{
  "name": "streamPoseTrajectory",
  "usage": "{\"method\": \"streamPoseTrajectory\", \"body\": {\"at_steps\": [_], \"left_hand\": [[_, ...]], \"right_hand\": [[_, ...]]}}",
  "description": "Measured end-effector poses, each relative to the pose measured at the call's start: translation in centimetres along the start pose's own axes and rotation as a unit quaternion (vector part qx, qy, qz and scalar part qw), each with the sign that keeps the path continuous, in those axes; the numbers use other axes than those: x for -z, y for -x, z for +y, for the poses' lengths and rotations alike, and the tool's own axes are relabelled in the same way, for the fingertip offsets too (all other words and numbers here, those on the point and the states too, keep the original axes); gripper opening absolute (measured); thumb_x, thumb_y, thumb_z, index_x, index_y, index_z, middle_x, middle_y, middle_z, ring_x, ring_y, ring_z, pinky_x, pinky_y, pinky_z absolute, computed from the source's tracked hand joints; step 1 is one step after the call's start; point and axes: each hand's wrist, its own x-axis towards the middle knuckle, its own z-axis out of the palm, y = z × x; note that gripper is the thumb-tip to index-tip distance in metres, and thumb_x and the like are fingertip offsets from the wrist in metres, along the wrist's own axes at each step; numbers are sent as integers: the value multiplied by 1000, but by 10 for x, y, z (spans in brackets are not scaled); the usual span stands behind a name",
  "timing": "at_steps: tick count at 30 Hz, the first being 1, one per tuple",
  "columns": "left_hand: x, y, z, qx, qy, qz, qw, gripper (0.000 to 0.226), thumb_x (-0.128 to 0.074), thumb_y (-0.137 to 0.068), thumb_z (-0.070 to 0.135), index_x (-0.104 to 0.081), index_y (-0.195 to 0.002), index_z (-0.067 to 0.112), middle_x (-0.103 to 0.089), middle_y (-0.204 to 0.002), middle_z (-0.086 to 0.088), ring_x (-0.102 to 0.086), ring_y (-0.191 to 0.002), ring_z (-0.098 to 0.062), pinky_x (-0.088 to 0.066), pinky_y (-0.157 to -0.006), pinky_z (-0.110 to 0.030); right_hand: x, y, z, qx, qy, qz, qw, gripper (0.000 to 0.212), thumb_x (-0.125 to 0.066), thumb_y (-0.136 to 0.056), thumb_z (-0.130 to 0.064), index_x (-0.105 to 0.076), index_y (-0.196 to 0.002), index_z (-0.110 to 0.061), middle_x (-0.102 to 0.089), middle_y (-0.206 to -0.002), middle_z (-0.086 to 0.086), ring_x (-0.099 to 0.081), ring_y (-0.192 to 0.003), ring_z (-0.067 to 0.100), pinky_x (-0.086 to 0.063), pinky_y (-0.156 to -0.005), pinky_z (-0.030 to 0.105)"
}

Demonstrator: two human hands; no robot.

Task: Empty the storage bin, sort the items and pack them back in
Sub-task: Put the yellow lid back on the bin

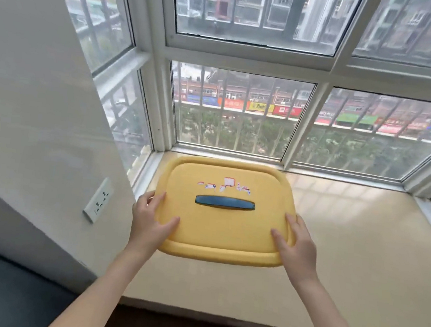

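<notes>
At windowsill (360, 245) | left hand (150, 217) grips yellow lid (223, 230) left edge | right hand (296, 241) grips right edge

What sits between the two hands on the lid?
Head view: the yellow lid spans bare between left hand and right hand, with its dark blue handle centred at fingertip level; torn sticker scraps lie beyond.

head camera looks down and forward, close over the sill (346, 251), facing the window (241, 112).
</notes>
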Motion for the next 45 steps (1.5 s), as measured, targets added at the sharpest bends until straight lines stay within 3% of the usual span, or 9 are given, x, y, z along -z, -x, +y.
{"method": "streamPoseTrajectory", "body": {"at_steps": [7, 13, 18, 25, 33, 41, 45], "left_hand": [[-16, -37, 2, 8, 4, -12, 1000, 69, -84, -72, 17, -56, -135, 9, -44, -136, -8, -38, -128, -27, -25, -100, -21], [-55, -82, 18, 22, 26, -13, 999, 83, -71, -61, 44, -56, -134, 10, -43, -134, -7, -36, -128, -25, -27, -103, -25], [-104, -140, 23, 36, 16, -20, 999, 68, -79, -77, 18, -51, -139, 10, -39, -140, -7, -30, -131, -17, -21, -100, -16], [-178, -191, -9, 73, 5, -62, 995, 69, -78, -80, 19, -48, -141, 9, -36, -144, -10, -30, -134, -22, -20, -102, -15], [-254, -207, -81, 106, -17, -106, 989, 70, -77, -81, 24, -47, -142, 12, -33, -149, -7, -27, -138, -19, -21, -106, -17], [-279, -210, -115, 101, -28, -116, 988, 71, -76, -82, 23, -45, -145, 15, -31, -152, -8, -24, -141, -19, -19, -110, -19], [-282, -210, -121, 104, -26, -115, 988, 71, -77, -82, 25, -45, -145, 16, -32, -152, -7, -24, -141, -18, -19, -113, -22]], "right_hand": [[-12, -35, 4, -21, -6, 7, 1000, 57, -70, -88, -27, -50, -141, -15, -36, -154, 4, -38, -139, 20, -30, -112, 30], [-14, -102, 20, -34, -10, -11, 999, 58, -70, -88, -26, -50, -141, -17, -37, -154, 3, -38, -139, 20, -30, -114, 33], [-22, -178, 42, -42, -4, -39, 998, 59, -69, -89, -28, -48, -143, -16, -36, -155, 4, -36, -140, 20, -29, -116, 38], [-61, -239, 92, -81, 18, -71, 994, 59, -68, -90, -27, -47, -143, -16, -34, -155, 5, -36, -139, 22, -28, -115, 35], [-119, -249, 168, -141, 37, -87, 985, 59, -69, -89, -29, -47, -143, -18, -32, -156, 5, -33, -142, 21, -25, -116, 32], [-152, -251, 198, -152, 54, -84, 983, 62, -69, -89, -27, -44, -145, -21, -29, -158, 4, -28, -144, 17, -17, -110, 17], [-154, -255, 202, -152, 65, -84, 983, 62, -69, -89, -30, -44, -146, -22, -29, -158, 3, -28, -144, 16, -17, -110, 18]]}}
